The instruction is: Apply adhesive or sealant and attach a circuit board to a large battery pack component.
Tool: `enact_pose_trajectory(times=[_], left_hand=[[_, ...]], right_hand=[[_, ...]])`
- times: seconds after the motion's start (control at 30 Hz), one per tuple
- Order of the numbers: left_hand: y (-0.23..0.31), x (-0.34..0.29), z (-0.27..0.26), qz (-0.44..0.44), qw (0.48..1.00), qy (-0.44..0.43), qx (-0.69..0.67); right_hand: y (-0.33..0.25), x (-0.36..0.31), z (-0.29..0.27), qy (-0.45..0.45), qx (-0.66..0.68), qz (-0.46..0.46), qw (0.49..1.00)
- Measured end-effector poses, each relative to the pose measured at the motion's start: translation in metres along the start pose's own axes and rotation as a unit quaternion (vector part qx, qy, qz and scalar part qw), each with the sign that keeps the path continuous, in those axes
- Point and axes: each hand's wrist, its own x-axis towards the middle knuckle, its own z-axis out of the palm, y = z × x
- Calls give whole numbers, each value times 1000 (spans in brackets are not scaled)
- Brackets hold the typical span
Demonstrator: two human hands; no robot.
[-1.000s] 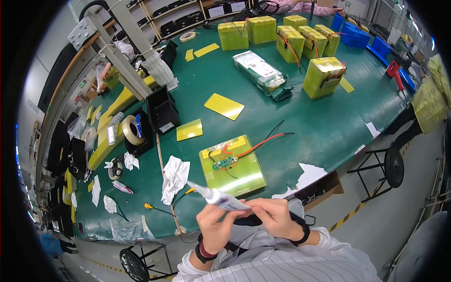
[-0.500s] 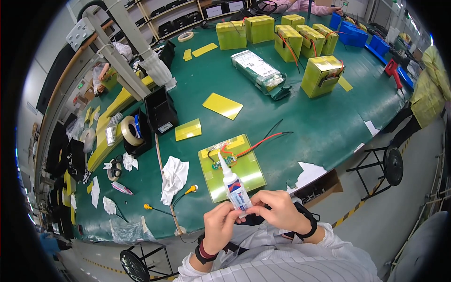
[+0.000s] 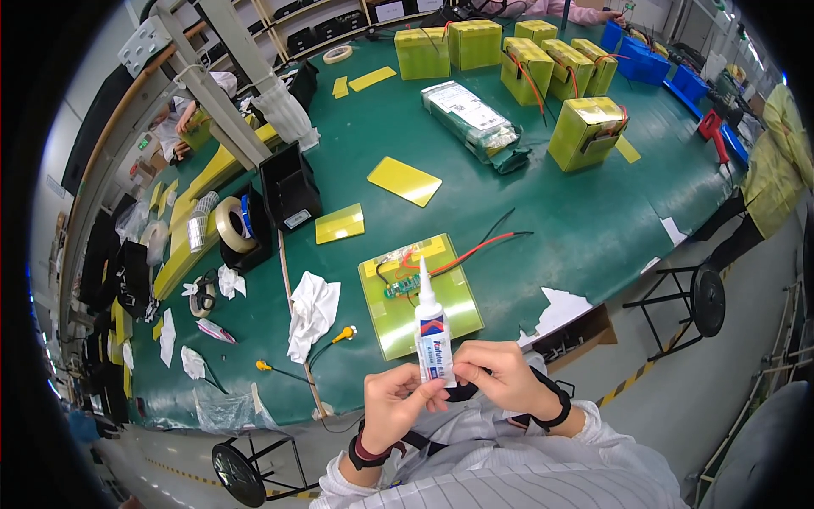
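Observation:
Upright in front of me is a white glue tube [image 3: 434, 335] with a long pointed nozzle and a blue and red print. My left hand [image 3: 397, 402] pinches its lower end between thumb and fingers. At the tube's right lower edge, the closed fingertips of my right hand [image 3: 502, 375] grip it too. Behind the tube lies a yellow-wrapped battery pack [image 3: 398, 327], flat on the green table. On the pack's top sits a small green circuit board [image 3: 400, 287], partly hidden by the nozzle. Red and black wires [image 3: 471, 257] run from it to the upper right.
Yellow sheets [image 3: 404, 181] and a green-wrapped parcel [image 3: 472, 123] lie farther back. Several yellow battery packs [image 3: 587, 136] stand beyond. To the left are crumpled white tissue [image 3: 314, 314], yellow-tipped cables [image 3: 346, 334] and a black bin [image 3: 290, 191]. A stool [image 3: 707, 299] stands at the right.
The tube has turned from leaning left to nearly upright, its nozzle shifting right over the pack. Both hands remain at its lower end, the left fingers slightly more spread.

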Motion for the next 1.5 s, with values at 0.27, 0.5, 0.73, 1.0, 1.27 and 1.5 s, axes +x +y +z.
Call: enact_pose_trajectory(times=[0.27,0.5,0.73,1.0,1.27,1.5], left_hand=[[-3,-4,6,52,997,47,-30],[-1,-7,9,67,994,80,33],[-2,-8,13,95,989,88,71],[-3,-8,12,60,992,108,5],[-5,-10,10,72,992,104,17],[-11,-9,12,126,974,120,148]], right_hand=[[-10,-1,9,-15,53,56,997],[-10,0,14,-3,113,89,990],[-5,-2,15,0,128,95,987],[-2,-8,8,75,274,165,945],[-12,-7,13,63,-63,-69,994],[-13,3,18,64,-81,-84,991]])
